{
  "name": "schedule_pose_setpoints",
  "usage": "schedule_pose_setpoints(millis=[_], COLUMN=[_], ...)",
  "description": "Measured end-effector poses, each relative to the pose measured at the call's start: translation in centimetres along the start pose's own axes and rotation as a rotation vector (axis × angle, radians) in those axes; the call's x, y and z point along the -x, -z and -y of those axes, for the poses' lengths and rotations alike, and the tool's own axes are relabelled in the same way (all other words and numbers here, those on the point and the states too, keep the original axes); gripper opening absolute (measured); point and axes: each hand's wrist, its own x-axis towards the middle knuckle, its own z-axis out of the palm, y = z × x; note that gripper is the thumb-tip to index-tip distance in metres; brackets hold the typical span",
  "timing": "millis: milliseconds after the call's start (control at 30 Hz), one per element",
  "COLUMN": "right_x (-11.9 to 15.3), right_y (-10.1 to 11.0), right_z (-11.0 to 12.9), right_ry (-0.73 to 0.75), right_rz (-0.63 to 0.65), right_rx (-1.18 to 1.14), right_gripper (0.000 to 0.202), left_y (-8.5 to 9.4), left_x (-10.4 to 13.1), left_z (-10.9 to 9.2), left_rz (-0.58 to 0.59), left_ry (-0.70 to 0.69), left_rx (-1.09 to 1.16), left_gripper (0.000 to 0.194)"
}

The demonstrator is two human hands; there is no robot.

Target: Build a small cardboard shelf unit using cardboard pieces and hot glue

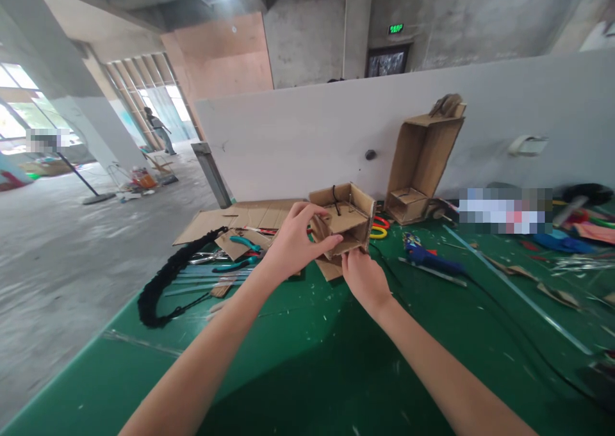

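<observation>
A small open cardboard box model (346, 217) with inner shelves and a black wire loop is held above the green table (307, 359). My left hand (293, 241) grips its left side, fingers wrapped over a cardboard flap. Just below it, my right hand (364, 276) pinches the bottom edge of the box. Flat cardboard scraps (329, 269) lie directly under the box.
A taller cardboard shelf model (420, 164) leans against the white partition. A blue glue gun (430, 260), red and yellow rings (379, 228), teal pliers (245, 244), flat cardboard sheets (240, 218), a black fuzzy cord (166, 282) and clear rods lie around. A person stands far back left.
</observation>
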Motion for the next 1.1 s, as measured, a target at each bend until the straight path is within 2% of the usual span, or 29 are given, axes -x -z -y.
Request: schedule_pose_setpoints(millis=[300,833,1100], right_x=[-0.7,-1.4,-1.4], right_y=[-0.2,-0.1,-0.1], right_z=[-0.2,-0.1,0.0], right_ry=[0.031,0.024,0.019], right_rz=[-0.005,0.062,0.081], right_rx=[-0.042,-0.057,-0.081], right_gripper=[0.034,0.032,0.034], left_y=[0.1,-0.1,0.2], left_x=[-0.1,-0.2,-0.2], left_z=[0.0,-0.2,0.4], left_rz=[0.003,0.008,0.054], left_ry=[-0.004,0.023,0.005], left_rx=[-0.005,-0.022,0.038], left_gripper=[0.036,0.037,0.036])
